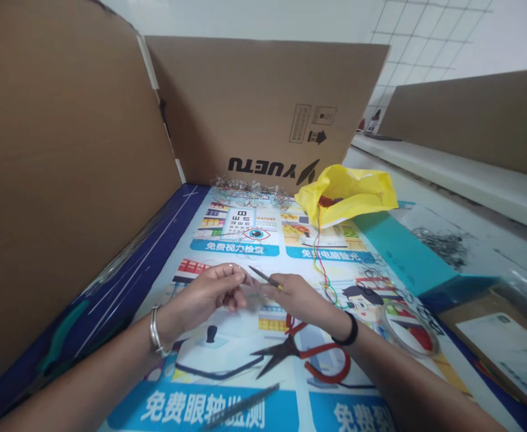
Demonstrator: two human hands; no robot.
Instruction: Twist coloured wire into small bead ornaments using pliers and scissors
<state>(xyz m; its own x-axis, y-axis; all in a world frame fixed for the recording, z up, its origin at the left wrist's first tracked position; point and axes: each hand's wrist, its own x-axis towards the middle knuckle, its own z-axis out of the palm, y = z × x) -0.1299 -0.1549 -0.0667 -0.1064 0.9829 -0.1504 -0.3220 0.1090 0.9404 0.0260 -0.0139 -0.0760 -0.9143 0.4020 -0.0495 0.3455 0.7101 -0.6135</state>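
Observation:
My left hand (216, 291), with a silver bangle at the wrist, has its thumb and fingertips pinched together. Whatever lies between them is too small or blurred to make out. Close beside it, my right hand (302, 297), with a dark band on the wrist, is closed around a slim dark pointed tool (263, 276) with a bit of yellow at the grip. The tool's tip points up and left, above the left fingertips. Red-handled scissors (293, 350) lie just below the hands with their blades apart.
A yellow bag (353, 191) trails coloured cords (321, 264). Tangled thin wire pieces (249, 187) line the back cardboard panel (245, 108). A clear tape roll (387, 324) lies at right, near a dark wire heap (439, 243). A teal-handled tool (65, 333) sits left; a grey strip (245, 405) lies in front.

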